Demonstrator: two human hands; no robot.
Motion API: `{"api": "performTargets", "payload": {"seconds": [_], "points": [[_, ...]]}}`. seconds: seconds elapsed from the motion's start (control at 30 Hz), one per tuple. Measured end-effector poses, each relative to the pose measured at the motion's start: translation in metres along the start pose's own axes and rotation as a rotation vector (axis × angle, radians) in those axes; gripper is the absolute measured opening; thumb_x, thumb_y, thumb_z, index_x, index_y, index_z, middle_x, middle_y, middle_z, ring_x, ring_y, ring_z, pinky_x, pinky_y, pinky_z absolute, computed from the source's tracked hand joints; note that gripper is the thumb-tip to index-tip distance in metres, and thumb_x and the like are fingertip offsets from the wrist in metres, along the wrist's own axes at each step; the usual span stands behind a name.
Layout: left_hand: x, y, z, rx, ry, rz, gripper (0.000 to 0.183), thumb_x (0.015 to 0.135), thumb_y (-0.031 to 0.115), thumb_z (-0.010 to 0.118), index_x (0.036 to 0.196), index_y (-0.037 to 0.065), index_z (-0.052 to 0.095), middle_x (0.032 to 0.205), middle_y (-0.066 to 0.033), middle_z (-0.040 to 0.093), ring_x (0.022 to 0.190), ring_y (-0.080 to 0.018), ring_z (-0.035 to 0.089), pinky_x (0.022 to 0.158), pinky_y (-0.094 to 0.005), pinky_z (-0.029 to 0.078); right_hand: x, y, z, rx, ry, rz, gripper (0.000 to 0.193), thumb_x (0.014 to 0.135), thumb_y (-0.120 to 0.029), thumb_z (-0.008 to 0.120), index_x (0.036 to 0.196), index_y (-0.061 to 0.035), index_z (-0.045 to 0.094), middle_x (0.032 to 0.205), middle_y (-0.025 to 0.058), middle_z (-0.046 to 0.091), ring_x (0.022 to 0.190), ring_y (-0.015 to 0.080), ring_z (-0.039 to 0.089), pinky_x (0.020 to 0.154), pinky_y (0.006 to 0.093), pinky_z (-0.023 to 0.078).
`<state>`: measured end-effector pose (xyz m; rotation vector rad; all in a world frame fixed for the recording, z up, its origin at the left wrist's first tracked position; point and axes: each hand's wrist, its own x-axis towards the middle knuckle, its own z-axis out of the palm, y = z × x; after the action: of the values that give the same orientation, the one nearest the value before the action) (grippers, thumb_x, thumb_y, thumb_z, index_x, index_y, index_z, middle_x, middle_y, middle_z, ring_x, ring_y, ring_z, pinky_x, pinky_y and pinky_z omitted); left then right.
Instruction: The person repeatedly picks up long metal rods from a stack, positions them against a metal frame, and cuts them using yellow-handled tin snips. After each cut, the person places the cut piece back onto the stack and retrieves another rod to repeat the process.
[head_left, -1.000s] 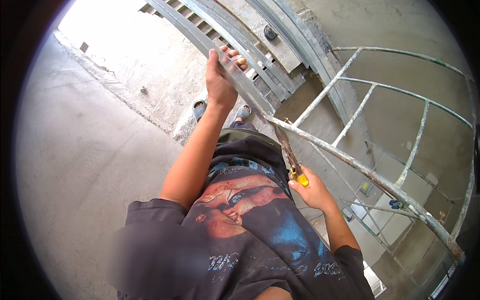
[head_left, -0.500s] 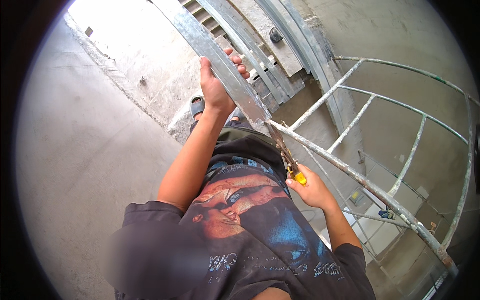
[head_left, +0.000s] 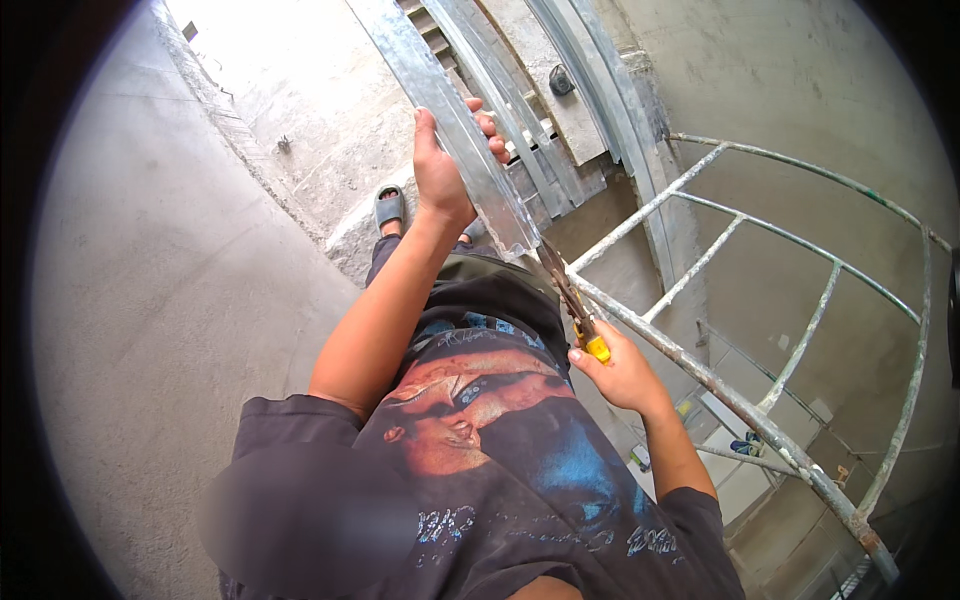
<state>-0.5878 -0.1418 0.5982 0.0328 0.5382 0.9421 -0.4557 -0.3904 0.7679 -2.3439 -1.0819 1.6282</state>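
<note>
A long silvery metal channel [head_left: 440,95] slants from the top of the view down to my waist. My left hand [head_left: 447,165] is wrapped round it some way above its lower end, thumb on one side and fingertips on the other. In my right hand [head_left: 620,370] is a pair of tin snips [head_left: 570,295] with yellow on the handles, held closed in the fist. The dark jaws of the snips meet the right corner of the channel's ragged lower end. Whether the blades are parted there is too small to tell.
A paint-spattered scaffold frame [head_left: 700,372] stands close on my right. More metal channels [head_left: 590,80] lean beyond it, near a black bag [head_left: 561,80]. A grey plastered wall [head_left: 180,300] rises on my left. My sandalled foot [head_left: 389,205] rests on a rough concrete ledge, with a lower level showing at right.
The view has shifted slightly. The channel's lower end and the snips have turned a little against each other, with the jaws now at the channel's right corner. Both hands keep their grip.
</note>
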Motion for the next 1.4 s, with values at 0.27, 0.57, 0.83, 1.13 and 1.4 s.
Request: {"api": "performTargets", "payload": {"seconds": [0.27,0.57,0.83,1.13,1.4], "points": [[0.001,-0.003,-0.002,0.004,0.033,-0.007,0.068,0.107,0.059,0.023,0.127,-0.002,0.045,0.089,-0.0099,0.054,0.075,-0.0213,0.055,0.072,-0.0375,0.049,0.010,-0.012,0.001,-0.047,0.039,0.037,0.049,0.094,-0.034,0.068,0.129,-0.0004,0.058,0.114,0.0233,0.065,0.106,0.0392,0.064,0.092,0.0433,0.049],[0.002,-0.004,-0.004,0.007,0.044,-0.016,0.068,0.106,0.060,0.024,0.126,-0.001,0.046,0.088,-0.0094,0.055,0.073,-0.0211,0.056,0.070,-0.0367,0.050,0.014,-0.016,0.007,-0.130,0.105,0.050,0.033,0.092,-0.030,0.070,0.098,0.0005,0.059,0.082,0.0228,0.065,0.078,0.0371,0.066,0.069,0.0452,0.049],[0.001,-0.002,-0.007,0.005,0.043,-0.019,0.069,0.105,0.061,0.026,0.128,-0.001,0.045,0.089,-0.0097,0.055,0.074,-0.0211,0.056,0.070,-0.0367,0.049,0.013,-0.018,0.011,-0.090,0.107,0.077,0.033,0.090,-0.028,0.072,0.092,0.0013,0.058,0.072,0.0200,0.061,0.067,0.0333,0.063,0.063,0.0427,0.047],[-0.007,0.011,-0.007,-0.012,0.018,-0.012,0.065,0.106,0.054,0.027,0.129,-0.003,0.046,0.090,-0.0102,0.055,0.074,-0.0216,0.056,0.070,-0.0377,0.050,-0.003,-0.021,0.009,-0.114,0.055,0.020,0.038,0.090,-0.029,0.070,0.111,0.0010,0.059,0.103,0.0231,0.063,0.097,0.0407,0.063,0.082,0.0464,0.050],[0.000,0.000,-0.006,0.018,0.029,0.004,0.065,0.106,0.054,0.024,0.129,-0.003,0.045,0.090,-0.0107,0.056,0.074,-0.0225,0.056,0.070,-0.0387,0.050,-0.001,-0.029,0.002,-0.507,0.118,-0.007,0.045,0.090,-0.023,0.067,0.127,0.0022,0.060,0.108,0.0209,0.063,0.095,0.0398,0.064,0.085,0.0480,0.052]]}}
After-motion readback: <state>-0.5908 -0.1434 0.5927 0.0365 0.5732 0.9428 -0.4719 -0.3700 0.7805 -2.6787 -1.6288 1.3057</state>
